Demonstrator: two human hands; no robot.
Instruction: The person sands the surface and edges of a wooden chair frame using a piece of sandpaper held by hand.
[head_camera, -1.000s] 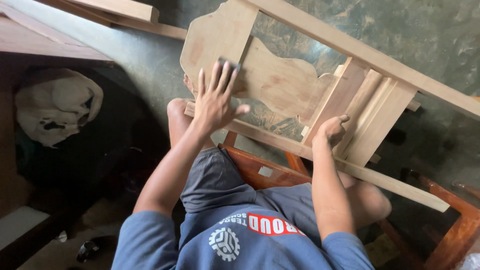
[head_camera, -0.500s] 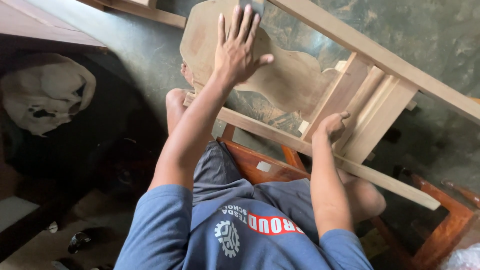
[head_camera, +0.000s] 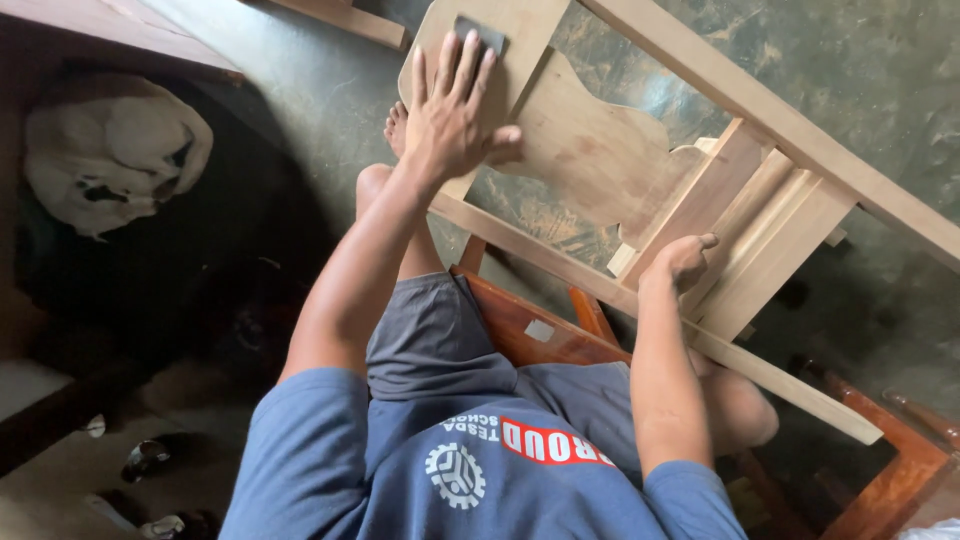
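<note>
Sandpaper (head_camera: 481, 32), a dark grey piece mostly hidden under the fingertips, lies near the top edge of the curved unfinished plywood panel (head_camera: 590, 150). Left hand (head_camera: 452, 115) presses it flat, fingers spread. Right hand (head_camera: 682, 262) curls around a pale wooden frame rail (head_camera: 760, 235); its fingers are hidden.

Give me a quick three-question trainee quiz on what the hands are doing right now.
1. True or false: the left hand presses flat on a dark sanding pad on the curved wooden panel.
2. What does the right hand grip? A) a slat of the unfinished chair frame B) a white cloth C) a hammer
3. Fill in: a white cloth bundle lies to the person's ____.

Key: 1 true; 2 A; 3 left.
</note>
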